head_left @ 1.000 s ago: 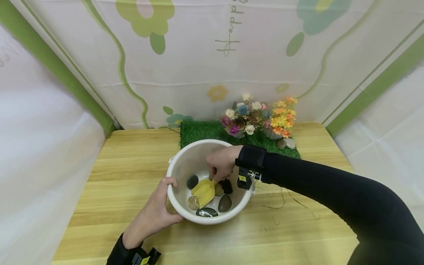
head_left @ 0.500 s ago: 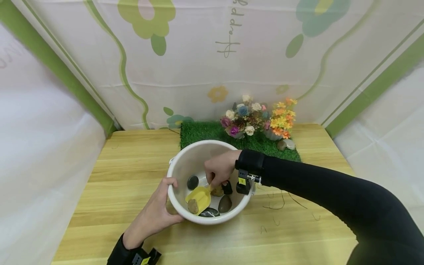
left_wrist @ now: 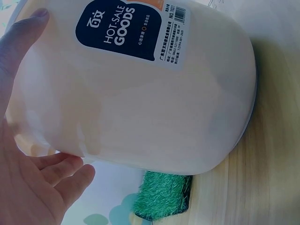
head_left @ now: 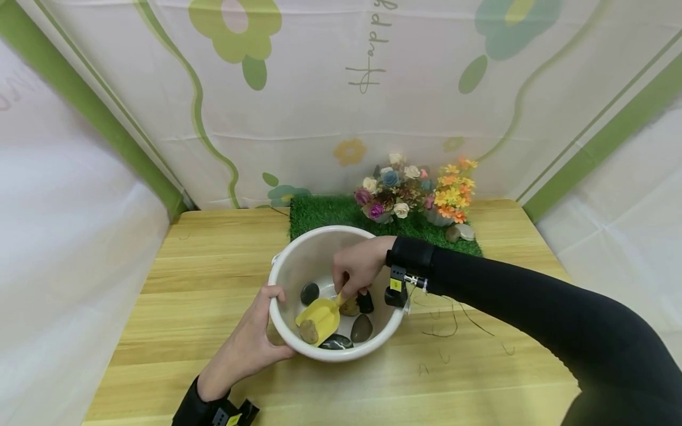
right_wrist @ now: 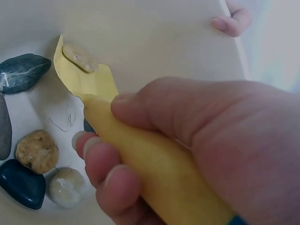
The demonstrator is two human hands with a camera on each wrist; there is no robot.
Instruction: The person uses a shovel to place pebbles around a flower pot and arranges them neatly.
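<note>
My right hand reaches down inside a white bucket and grips the handle of a yellow toy shovel. On the shovel's blade lies a tan stone, seen too in the right wrist view. Several other stones rest on the bucket's floor, among them a dark veined stone, a mottled tan stone and a black stone. My left hand holds the bucket's left side, fingers hooked over the rim and thumb along the outer wall.
Behind the bucket, a green turf mat carries a mixed flower bouquet, an orange and yellow bouquet and small stones. Thin dark strands lie on the wooden table. A printed cloth hangs at the back.
The shovel's blade has shifted left and toward the near wall, and the tan stone is now on it. The right hand has moved slightly. My left hand keeps its hold on the bucket.
</note>
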